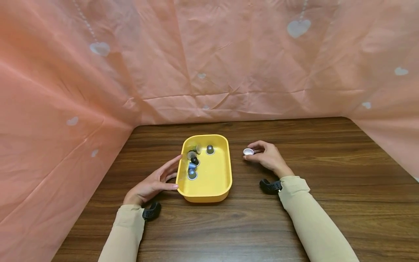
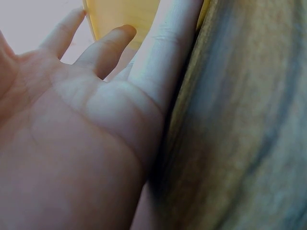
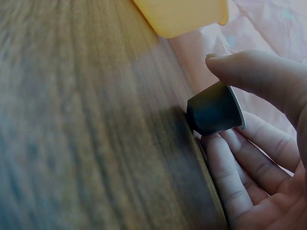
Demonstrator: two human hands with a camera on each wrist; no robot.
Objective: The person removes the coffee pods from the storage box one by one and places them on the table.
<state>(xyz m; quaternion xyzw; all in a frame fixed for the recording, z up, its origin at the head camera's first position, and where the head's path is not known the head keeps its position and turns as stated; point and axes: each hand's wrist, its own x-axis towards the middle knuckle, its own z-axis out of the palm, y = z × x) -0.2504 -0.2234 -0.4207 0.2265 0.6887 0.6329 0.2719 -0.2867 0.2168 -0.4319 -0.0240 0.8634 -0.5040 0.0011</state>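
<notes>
My right hand point(image 1: 266, 158) pinches a dark coffee capsule point(image 3: 213, 109) between thumb and fingers, to the right of a yellow bin point(image 1: 229, 178). The capsule's pale lid faces up in the head view, and its narrow end is at the tabletop in the right wrist view. My left hand point(image 1: 154, 183) rests against the bin's left side, thumb and fingers spread and fairly straight. Inside the bin lie several capsules: a dark one point(image 1: 210, 148) stands alone towards the back, while blue point(image 1: 192, 166), black and clear-looking ones cluster along the left wall.
The bin and both hands are on a brown wood-grain table point(image 1: 327, 156). A pink cloth point(image 1: 248, 72) with white hearts hangs behind the table and at both sides. Each wrist wears a black band point(image 1: 271, 186).
</notes>
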